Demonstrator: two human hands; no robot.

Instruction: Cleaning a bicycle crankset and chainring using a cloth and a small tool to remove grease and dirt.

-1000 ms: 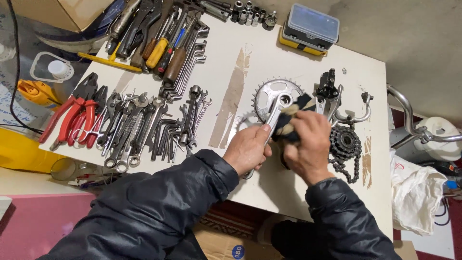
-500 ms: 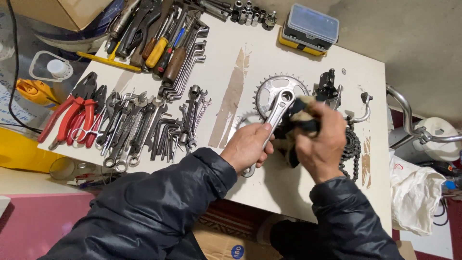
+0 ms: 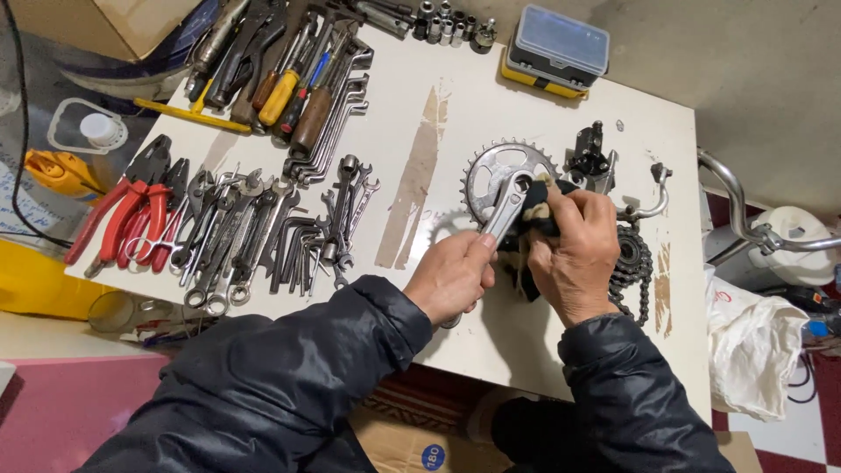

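A silver bicycle crank arm with its toothed chainring [image 3: 493, 168] lies on the white table [image 3: 543, 105]. My left hand [image 3: 452, 278] grips the near end of the crank arm [image 3: 506, 210]. My right hand [image 3: 574, 254] is closed on a dark rag [image 3: 534, 219] with a pale patch, pressed against the arm just below the chainring. A black bicycle chain [image 3: 632, 267] lies coiled right behind my right hand.
Rows of wrenches [image 3: 245, 236], red-handled pliers [image 3: 131, 215] and screwdrivers [image 3: 289, 88] cover the table's left half. A small grey and yellow parts box [image 3: 559, 48] sits at the back. A derailleur [image 3: 591, 162] lies by the chainring. A white bag [image 3: 753, 342] is at the right.
My right hand has slid the rag along the crank arm, going up toward the chainring and back. My left hand has kept its hold on the arm's near end.
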